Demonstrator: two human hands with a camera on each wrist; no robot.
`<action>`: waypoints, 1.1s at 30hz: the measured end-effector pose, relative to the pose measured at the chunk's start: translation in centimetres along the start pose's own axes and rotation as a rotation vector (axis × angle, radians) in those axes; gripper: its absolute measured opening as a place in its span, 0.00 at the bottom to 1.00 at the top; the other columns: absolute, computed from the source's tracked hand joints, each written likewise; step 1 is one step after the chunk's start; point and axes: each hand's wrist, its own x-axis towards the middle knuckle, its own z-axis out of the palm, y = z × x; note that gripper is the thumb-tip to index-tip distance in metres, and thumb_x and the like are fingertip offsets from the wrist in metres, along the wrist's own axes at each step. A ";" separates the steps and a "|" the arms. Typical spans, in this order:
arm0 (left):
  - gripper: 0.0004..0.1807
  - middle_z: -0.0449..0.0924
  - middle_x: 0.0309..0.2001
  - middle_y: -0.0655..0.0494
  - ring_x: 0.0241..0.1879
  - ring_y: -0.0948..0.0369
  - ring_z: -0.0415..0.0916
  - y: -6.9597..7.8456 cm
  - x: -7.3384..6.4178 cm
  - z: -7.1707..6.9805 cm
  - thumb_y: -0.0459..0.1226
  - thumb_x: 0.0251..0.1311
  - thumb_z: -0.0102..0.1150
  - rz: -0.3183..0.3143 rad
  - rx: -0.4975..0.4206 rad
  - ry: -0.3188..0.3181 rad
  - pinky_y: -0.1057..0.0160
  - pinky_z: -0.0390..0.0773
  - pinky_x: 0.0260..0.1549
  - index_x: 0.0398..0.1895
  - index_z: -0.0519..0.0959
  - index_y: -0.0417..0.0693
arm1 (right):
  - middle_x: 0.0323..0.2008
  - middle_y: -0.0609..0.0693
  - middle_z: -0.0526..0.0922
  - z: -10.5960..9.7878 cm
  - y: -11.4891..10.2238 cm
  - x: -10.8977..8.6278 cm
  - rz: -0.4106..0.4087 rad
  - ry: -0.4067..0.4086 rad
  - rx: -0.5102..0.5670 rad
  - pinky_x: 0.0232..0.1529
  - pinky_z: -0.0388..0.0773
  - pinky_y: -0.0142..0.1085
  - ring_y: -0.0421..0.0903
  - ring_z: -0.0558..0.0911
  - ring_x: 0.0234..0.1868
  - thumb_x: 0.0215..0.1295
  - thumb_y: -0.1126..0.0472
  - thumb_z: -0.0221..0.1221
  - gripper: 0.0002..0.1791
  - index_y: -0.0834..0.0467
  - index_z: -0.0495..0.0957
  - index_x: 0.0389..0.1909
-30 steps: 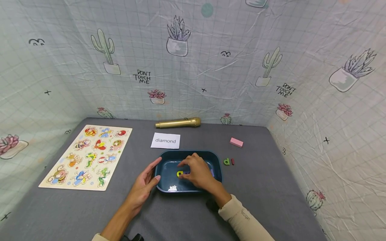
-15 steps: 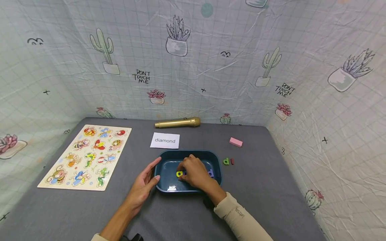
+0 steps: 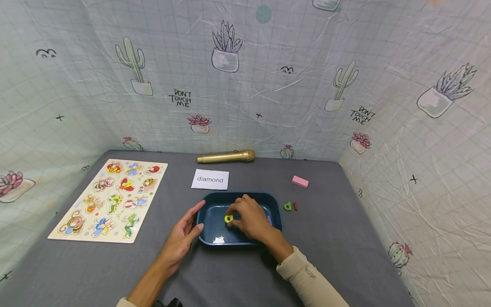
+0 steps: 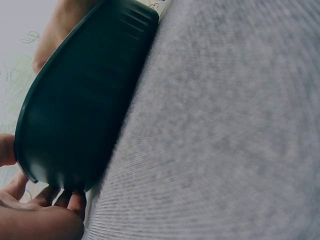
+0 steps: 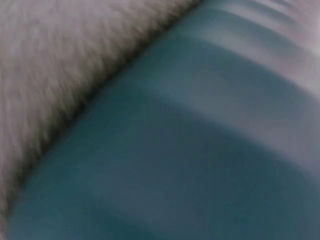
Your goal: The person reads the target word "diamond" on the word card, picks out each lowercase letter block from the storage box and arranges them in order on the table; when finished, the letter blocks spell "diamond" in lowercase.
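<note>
A dark teal tray (image 3: 215, 241) lies on the table with small letter pieces inside. My left hand (image 3: 180, 238) grips its left end, thumb on the rim; in the left wrist view, fingers (image 4: 75, 202) press against the end of the tray's wall (image 4: 75, 125). Inside the tray my right hand (image 3: 251, 217) pinches a yellow letter (image 3: 228, 218) between thumb and index finger. A purple letter (image 3: 270, 220) shows partly behind that hand. The right wrist view shows just blurred tray wall (image 5: 200, 150), with no fingers visible.
Right of the tray lie a green letter d (image 3: 287, 206) and a thin red letter (image 3: 295, 206). Behind are a white card reading "diamond" (image 3: 209, 179), a gold microphone (image 3: 226, 156) and a pink block (image 3: 300, 181). An insect puzzle board (image 3: 111, 200) lies at left.
My right fingers have closed in around the yellow letter, which has shifted slightly toward the back of the tray. My left hand has stayed on the tray's end.
</note>
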 end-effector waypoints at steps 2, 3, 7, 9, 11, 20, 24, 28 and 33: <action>0.35 0.51 0.86 0.60 0.88 0.58 0.35 0.0 0.0 0.0 0.30 0.79 0.53 0.002 0.001 0.002 0.87 0.51 0.72 0.85 0.58 0.54 | 0.41 0.42 0.87 -0.5 0.0 -0.3 -0.005 0.020 0.006 0.44 0.75 0.33 0.39 0.72 0.40 0.60 0.52 0.77 0.13 0.47 0.92 0.45; 0.35 0.51 0.86 0.59 0.88 0.57 0.36 -0.1 0.0 0.0 0.30 0.79 0.53 0.002 0.001 0.004 0.87 0.51 0.72 0.85 0.58 0.54 | 0.41 0.42 0.87 -0.8 0.0 -0.4 -0.005 0.032 0.008 0.45 0.76 0.34 0.39 0.72 0.40 0.60 0.52 0.77 0.13 0.47 0.92 0.45; 0.35 0.52 0.86 0.59 0.88 0.58 0.36 0.0 0.0 0.0 0.30 0.78 0.54 0.002 0.003 0.005 0.87 0.50 0.72 0.85 0.59 0.55 | 0.43 0.41 0.87 -1.9 0.2 -0.9 -0.003 0.079 0.016 0.46 0.77 0.37 0.39 0.73 0.42 0.59 0.53 0.78 0.14 0.46 0.92 0.46; 0.35 0.52 0.86 0.59 0.88 0.57 0.35 0.0 0.0 0.0 0.30 0.78 0.53 0.003 0.002 0.005 0.86 0.50 0.72 0.85 0.59 0.55 | 0.43 0.42 0.87 -2.4 0.4 -1.0 -0.002 0.101 0.021 0.47 0.78 0.38 0.40 0.74 0.43 0.59 0.53 0.78 0.14 0.47 0.92 0.46; 0.35 0.51 0.86 0.59 0.88 0.58 0.35 -0.1 0.0 0.0 0.30 0.78 0.53 0.002 0.001 0.005 0.86 0.50 0.72 0.85 0.59 0.55 | 0.43 0.43 0.87 -2.9 0.6 -1.2 -0.001 0.124 0.033 0.49 0.79 0.40 0.41 0.75 0.44 0.59 0.55 0.78 0.14 0.48 0.92 0.46; 0.36 0.51 0.86 0.60 0.88 0.57 0.35 0.0 0.0 0.0 0.30 0.78 0.53 -0.003 0.000 0.009 0.87 0.50 0.72 0.85 0.58 0.56 | 0.43 0.47 0.88 -5.3 2.4 -2.0 0.062 0.192 0.082 0.54 0.82 0.46 0.47 0.78 0.48 0.57 0.60 0.79 0.15 0.53 0.91 0.46; 0.36 0.51 0.86 0.60 0.88 0.57 0.34 0.0 0.0 0.0 0.30 0.79 0.53 -0.011 -0.002 0.006 0.87 0.50 0.71 0.85 0.58 0.56 | 0.44 0.47 0.88 -6.2 3.6 -2.6 0.109 0.224 0.072 0.55 0.83 0.47 0.48 0.79 0.49 0.57 0.60 0.79 0.15 0.52 0.92 0.46; 0.36 0.50 0.86 0.61 0.88 0.58 0.34 0.0 0.0 0.0 0.30 0.79 0.53 -0.017 -0.003 0.005 0.87 0.50 0.71 0.85 0.58 0.57 | 0.44 0.48 0.88 -6.8 5.2 -3.2 0.147 0.246 0.062 0.54 0.82 0.47 0.48 0.79 0.49 0.57 0.60 0.79 0.16 0.52 0.92 0.46; 0.36 0.50 0.86 0.61 0.88 0.57 0.34 0.1 0.0 0.0 0.30 0.79 0.53 -0.019 -0.002 0.006 0.87 0.51 0.71 0.85 0.58 0.57 | 0.44 0.50 0.89 -7.3 7.6 -4.0 0.168 0.282 0.042 0.54 0.81 0.49 0.51 0.81 0.48 0.55 0.62 0.80 0.16 0.53 0.92 0.45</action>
